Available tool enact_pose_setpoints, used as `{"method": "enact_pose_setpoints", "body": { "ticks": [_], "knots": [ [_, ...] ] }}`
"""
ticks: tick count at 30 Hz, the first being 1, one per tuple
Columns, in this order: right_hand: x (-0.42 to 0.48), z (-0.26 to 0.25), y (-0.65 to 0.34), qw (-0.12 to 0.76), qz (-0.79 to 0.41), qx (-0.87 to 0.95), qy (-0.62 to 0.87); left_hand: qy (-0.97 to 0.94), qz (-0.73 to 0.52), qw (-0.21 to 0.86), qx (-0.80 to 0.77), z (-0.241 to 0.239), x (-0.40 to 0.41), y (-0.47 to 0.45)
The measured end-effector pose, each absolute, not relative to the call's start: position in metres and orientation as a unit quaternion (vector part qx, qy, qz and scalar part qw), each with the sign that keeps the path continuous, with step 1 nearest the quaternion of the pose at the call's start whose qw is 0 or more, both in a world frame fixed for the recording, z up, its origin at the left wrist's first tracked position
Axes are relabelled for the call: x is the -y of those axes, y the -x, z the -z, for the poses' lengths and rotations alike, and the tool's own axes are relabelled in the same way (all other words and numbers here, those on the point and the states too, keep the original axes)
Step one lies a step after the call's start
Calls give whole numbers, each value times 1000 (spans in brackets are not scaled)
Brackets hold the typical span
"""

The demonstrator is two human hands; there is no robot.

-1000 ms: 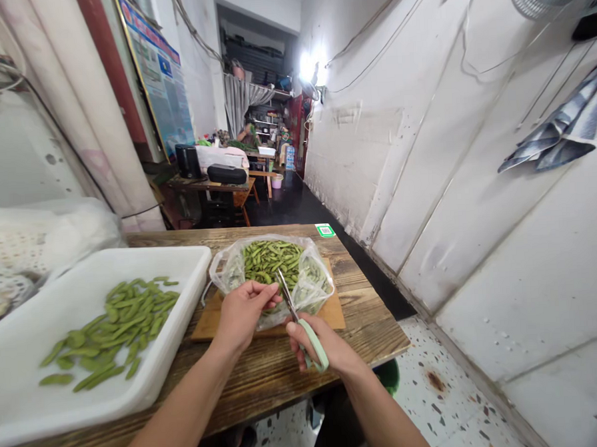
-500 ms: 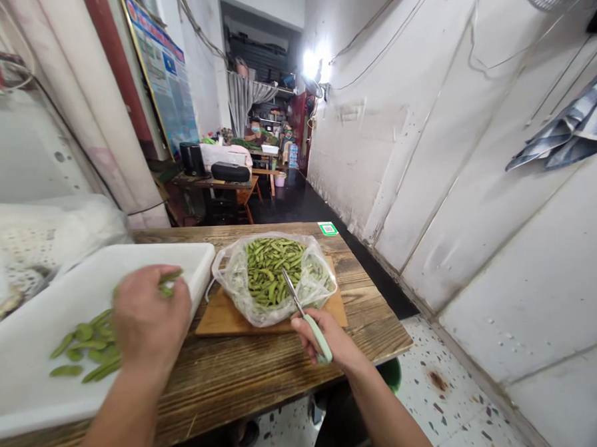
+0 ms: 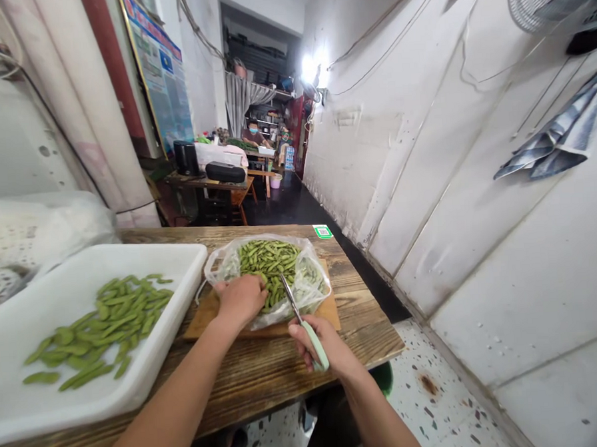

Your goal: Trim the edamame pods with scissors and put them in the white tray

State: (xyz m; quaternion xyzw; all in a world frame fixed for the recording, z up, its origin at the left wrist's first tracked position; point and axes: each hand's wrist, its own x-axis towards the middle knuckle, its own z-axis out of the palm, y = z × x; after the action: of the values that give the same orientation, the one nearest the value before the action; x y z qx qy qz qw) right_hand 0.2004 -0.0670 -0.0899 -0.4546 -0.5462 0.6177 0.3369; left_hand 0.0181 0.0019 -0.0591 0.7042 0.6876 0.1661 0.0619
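Observation:
My right hand [image 3: 315,343] is closed round the pale green handles of a pair of scissors [image 3: 313,343]. The metal blades point up and away, over the near right part of a clear plastic bag [image 3: 223,259] full of green edamame pods [image 3: 273,255]. My left hand [image 3: 242,298] is at the bag's near left side, its fingers bent together among the pods. A pod shows at its fingertips, which are partly hidden. To the left, a white plastic tray [image 3: 180,256] holds a loose spread of edamame pods [image 3: 118,313].
The bag rests on a wooden cutting board [image 3: 198,322] on a wooden table [image 3: 227,381]. A filled plastic bag [image 3: 43,223] lies behind the tray. A green bin [image 3: 385,379] stands below the table's right edge. Farther back, a masked person [image 3: 254,132] sits at another table.
My left hand has moved right from above the tray to the bag. The pods it carried are out of it, and more pods show in the tray. My right hand keeps the scissors in place.

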Motion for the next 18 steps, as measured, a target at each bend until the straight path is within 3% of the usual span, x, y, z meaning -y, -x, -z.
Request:
{"method": "enact_pose_setpoints", "body": {
  "ticks": [3,9,13,18],
  "knots": [
    [68,87,-200,332,-623,543,455,-694,-256,110,-663,59,-2,-9],
    [68,87,-188,325,-617,573,431,-482,-541,404,-558,61,7,-4],
    [67,86,-183,309,-614,597,413,-338,-606,505,-513,57,18,-13],
    [66,86,-183,311,-604,614,401,-291,-627,529,-493,53,25,-17]
  ]
}}
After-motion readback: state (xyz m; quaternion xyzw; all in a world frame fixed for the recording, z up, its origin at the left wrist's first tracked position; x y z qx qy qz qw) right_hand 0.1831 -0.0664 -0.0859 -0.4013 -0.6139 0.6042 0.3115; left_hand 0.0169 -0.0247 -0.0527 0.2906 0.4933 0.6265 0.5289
